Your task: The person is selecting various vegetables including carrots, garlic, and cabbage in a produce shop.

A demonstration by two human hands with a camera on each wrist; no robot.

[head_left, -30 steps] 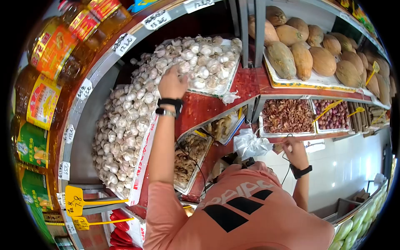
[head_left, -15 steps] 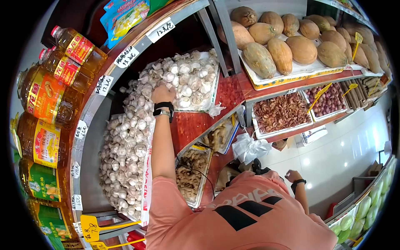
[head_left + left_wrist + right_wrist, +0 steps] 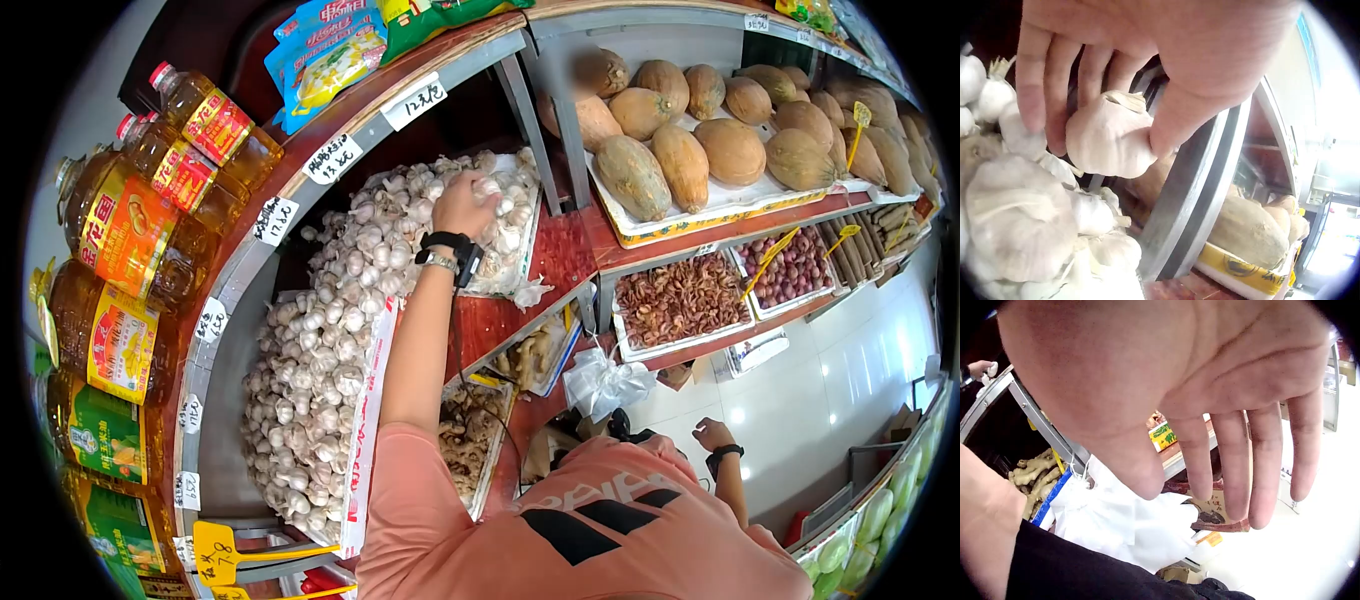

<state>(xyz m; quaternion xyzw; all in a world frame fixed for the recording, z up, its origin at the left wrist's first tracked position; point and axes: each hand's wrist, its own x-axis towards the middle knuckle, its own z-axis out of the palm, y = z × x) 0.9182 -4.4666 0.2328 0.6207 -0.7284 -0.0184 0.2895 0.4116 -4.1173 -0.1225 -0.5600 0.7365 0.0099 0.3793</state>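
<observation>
Closest in, the right hand (image 3: 1172, 387) hangs low beside the person's hip, fingers straight and loosely spread, holding nothing, well apart from the garlic. Further out, the left hand (image 3: 465, 205) reaches up over the upper garlic tray (image 3: 530, 240). Its thumb and fingers (image 3: 1032, 94) pinch one garlic bulb (image 3: 1109, 136), which sits just under the palm, stem tip towards the fingers, just above the heap (image 3: 1016, 219). Beyond lie brown oval fruits (image 3: 690, 150).
</observation>
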